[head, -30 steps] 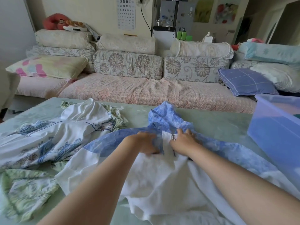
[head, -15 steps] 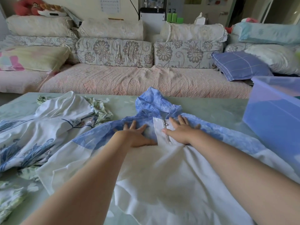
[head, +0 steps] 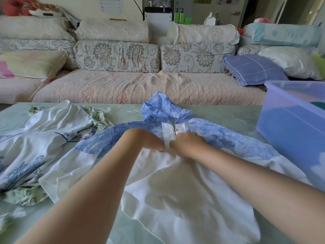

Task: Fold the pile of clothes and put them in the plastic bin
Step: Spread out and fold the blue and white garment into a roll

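A blue and white hooded jacket [head: 175, 182] lies spread on the table [head: 228, 115], front up, hood pointing away from me. Its white zipper strip [head: 168, 136] runs down the middle of the chest. My left hand [head: 149, 141] and my right hand [head: 186, 141] sit close together at the lower end of that strip, fingers curled and pinching the fabric on either side of it. A translucent blue plastic bin [head: 290, 127] stands at the table's right edge. A pile of white clothes with blue and green flower prints [head: 40, 148] lies to the left.
A long sofa [head: 140, 85] with floral cushions runs behind the table. A blue checked pillow [head: 253, 69] lies on its right part, near the bin. Something dark green [head: 319, 105] shows inside the bin.
Half a second ago both hands lay flat with spread fingers on the jacket's chest. Now they have drawn together and curled, pinching the fabric by the zipper strip.
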Available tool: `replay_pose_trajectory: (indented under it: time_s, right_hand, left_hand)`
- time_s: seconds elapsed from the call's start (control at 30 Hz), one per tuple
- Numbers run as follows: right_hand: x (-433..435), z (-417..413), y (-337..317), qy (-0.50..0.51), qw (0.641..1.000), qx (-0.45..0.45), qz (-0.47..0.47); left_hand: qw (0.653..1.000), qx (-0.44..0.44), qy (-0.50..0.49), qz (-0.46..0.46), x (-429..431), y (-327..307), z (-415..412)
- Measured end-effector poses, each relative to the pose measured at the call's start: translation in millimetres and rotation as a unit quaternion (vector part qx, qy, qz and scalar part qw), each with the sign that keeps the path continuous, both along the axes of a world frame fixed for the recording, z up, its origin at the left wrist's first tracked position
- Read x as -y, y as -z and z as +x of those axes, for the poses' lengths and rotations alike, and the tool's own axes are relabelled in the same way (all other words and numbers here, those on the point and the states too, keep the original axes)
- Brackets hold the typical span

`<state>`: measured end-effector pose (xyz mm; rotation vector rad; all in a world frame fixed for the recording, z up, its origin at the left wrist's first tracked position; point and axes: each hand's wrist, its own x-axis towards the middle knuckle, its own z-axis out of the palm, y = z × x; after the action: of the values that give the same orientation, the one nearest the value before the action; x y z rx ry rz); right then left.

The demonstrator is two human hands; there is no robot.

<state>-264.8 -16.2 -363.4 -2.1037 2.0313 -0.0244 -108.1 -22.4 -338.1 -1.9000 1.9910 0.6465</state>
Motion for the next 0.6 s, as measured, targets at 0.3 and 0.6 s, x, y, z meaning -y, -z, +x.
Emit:
replay_pose_trajectory:
  time_s: [0.3,0.6]
  right_hand:
    - [17.6,-24.3,28.8,-0.089,0.994,-0.031,0.049]
    - [-12.1,-21.8,7.2,-0.16,0.981,0.0,-0.109]
  left_hand:
    - [0.997,-0.008,0.008,-0.072,-7.1,28.9,3.7]
    - [0.944,-0.05,0.042,-0.323,-27.1,12.8,0.4]
